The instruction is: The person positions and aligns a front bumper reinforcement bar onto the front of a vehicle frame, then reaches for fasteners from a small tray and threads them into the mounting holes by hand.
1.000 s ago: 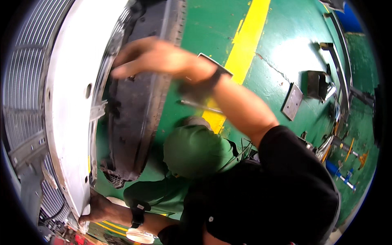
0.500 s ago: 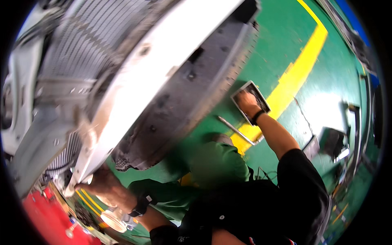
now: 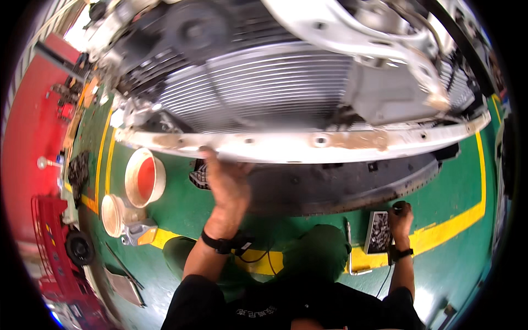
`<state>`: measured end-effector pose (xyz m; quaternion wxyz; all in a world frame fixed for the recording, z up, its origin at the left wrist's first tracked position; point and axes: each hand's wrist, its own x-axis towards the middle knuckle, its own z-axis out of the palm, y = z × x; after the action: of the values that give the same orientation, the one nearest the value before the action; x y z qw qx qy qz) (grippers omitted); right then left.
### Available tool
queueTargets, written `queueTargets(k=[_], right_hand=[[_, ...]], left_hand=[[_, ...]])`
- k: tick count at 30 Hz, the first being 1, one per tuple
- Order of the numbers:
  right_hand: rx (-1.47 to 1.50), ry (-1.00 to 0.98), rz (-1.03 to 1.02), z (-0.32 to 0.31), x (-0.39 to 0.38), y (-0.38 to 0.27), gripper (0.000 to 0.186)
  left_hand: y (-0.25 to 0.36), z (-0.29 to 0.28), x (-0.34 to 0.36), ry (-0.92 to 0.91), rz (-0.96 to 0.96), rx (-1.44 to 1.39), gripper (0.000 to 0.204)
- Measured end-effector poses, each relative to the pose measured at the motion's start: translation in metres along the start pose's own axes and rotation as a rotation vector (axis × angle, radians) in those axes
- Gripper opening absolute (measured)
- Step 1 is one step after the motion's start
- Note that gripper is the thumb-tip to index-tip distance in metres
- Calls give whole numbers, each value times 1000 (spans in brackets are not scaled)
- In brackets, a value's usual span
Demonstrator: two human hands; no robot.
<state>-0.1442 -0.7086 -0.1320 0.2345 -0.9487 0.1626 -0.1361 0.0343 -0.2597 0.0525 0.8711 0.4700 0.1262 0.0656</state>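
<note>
A long white crossbeam [image 3: 286,148] with brown stains runs across the front of a vehicle with its front end stripped. My left hand [image 3: 228,184] is at its lower edge, left of the middle, one digit lying on the beam's face; the other fingers are blurred and partly hidden. Below the beam stretches a dark plastic undertray [image 3: 324,187]. My right hand [image 3: 401,219] is closed at the right rim of a shallow tray [image 3: 369,236] holding many small metal parts. Something small and dark shows at its fingertips, too little to name. A metal bar tool [image 3: 349,247] lies left of the tray.
A radiator [image 3: 258,82] sits behind the beam. On the green floor at left stand a bucket with red inside [image 3: 159,179], a second pale bucket [image 3: 113,215] and a grey jug [image 3: 140,231]. A red wheeled cart [image 3: 52,242] is farther left. Yellow lines mark the floor.
My view has swung so the beam lies level across it. The right hand has come out of the tray to its right rim. My left hand now touches the beam farther from its end.
</note>
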Motion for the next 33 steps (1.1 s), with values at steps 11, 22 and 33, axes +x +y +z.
queueTargets(k=[11, 22, 33], right_hand=[[300, 174, -725, -140, 41, -354, 16], [-125, 191, -1412, -71, 53, -668, 25], [-443, 172, -1566, 59, 108, -775, 19]], left_hand=[[-17, 7, 7, 156, -8, -172, 94], [-34, 15, 12, 33, 14, 12, 90], [-45, 18, 10, -24, -86, 197, 149]])
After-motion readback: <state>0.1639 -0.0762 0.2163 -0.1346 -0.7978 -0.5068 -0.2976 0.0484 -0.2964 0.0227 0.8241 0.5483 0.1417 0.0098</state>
